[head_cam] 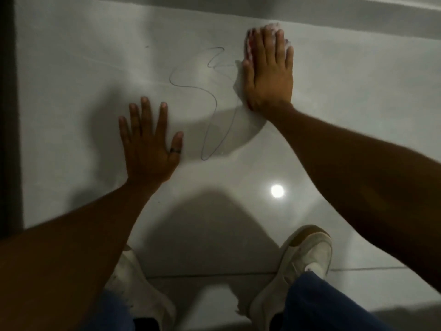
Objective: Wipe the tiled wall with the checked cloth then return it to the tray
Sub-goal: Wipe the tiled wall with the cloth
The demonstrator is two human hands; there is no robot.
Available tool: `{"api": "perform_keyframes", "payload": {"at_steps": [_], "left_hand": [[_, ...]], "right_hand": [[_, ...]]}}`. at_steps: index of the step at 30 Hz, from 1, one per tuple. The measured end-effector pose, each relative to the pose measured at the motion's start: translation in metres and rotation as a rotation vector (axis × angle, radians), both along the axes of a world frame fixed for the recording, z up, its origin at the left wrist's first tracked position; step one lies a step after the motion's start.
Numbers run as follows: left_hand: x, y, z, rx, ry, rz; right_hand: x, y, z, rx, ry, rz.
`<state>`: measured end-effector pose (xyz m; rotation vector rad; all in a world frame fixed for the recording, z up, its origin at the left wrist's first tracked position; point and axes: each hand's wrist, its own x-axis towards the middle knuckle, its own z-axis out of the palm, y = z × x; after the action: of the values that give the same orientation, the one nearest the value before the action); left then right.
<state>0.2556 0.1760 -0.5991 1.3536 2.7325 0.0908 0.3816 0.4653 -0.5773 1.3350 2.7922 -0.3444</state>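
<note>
Head view: wiping under way, mark on the wall not yet cleared.
The right hand (268,72), fingers straight, presses the checked cloth (272,27) flat against the tiled wall (83,68) at 1 o'clock; only pale edges show past the fingertips, pattern blurred. The left hand (149,149), flat and holding nothing, braces on the wall at 9 o'clock. The pen scribble (211,91) between them is unwiped, so most wiping and the return appear outstanding. The tray is not in view. No brand or legible writing.

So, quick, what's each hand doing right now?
Left hand: open, flat on the tiled wall, holding nothing.
Right hand: open, flat, pressing the cloth to the wall.
</note>
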Motion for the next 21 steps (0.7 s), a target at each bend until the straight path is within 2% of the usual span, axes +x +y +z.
{"api": "perform_keyframes", "payload": {"at_steps": [4, 10, 12, 16, 21], "left_hand": [[0.002, 0.0, 0.005, 0.024, -0.041, 0.004], [0.001, -0.001, 0.0, 0.042, -0.04, 0.027], [0.001, 0.0, 0.0, 0.056, -0.052, 0.039], [0.0, 0.0, -0.003, 0.078, -0.044, 0.034], [-0.001, 0.0, -0.006, 0.085, -0.019, 0.016]], "right_hand": [[0.006, -0.017, 0.009, -0.023, 0.017, -0.015], [0.086, -0.149, 0.004, -0.051, -0.031, -0.024], [0.1, -0.169, -0.001, -0.09, -0.058, -0.031], [0.081, -0.132, -0.002, -0.085, -0.08, 0.056], [0.022, -0.05, 0.002, -0.03, -0.006, 0.067]]}}
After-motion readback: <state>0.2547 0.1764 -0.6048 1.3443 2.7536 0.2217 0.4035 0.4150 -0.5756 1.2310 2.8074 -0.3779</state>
